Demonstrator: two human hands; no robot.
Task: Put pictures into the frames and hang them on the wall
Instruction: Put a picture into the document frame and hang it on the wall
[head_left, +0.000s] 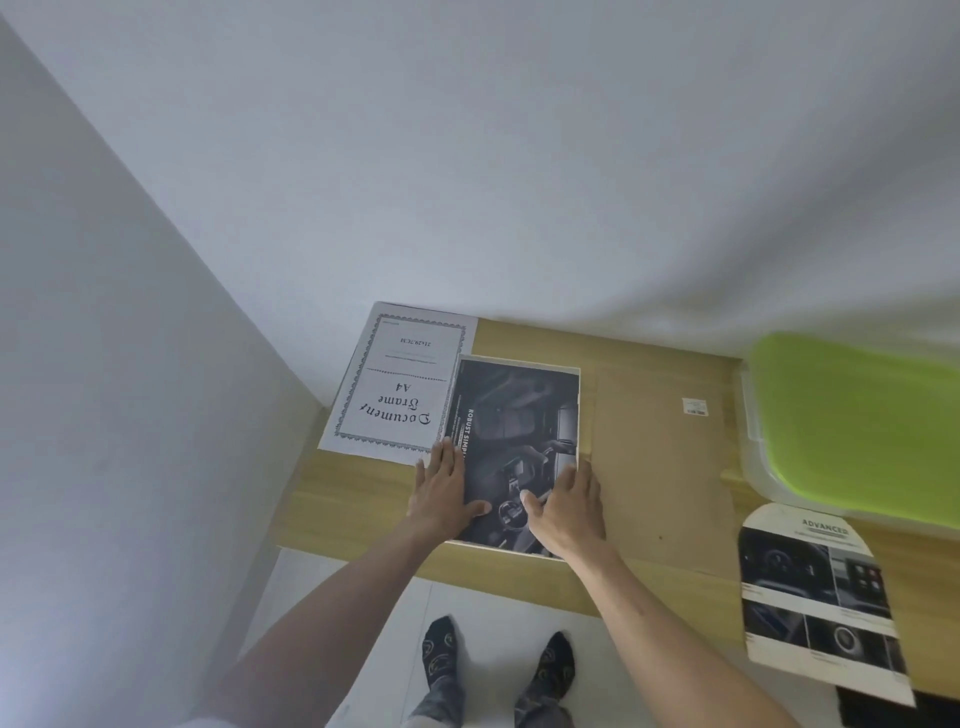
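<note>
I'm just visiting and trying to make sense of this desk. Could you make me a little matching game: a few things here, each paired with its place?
Things:
1. dark picture
2. insert sheet
3. green lid
4. brochure

Places:
A. far right, by the wall
B. near right edge
C. under both hands
D. left corner

Pairs: 1-C, 2-D, 3-A, 4-B

Bare forearms, grey-blue jeans (441, 701) and dark socks (440, 647) patterned with pale looped motifs on both feet.
</note>
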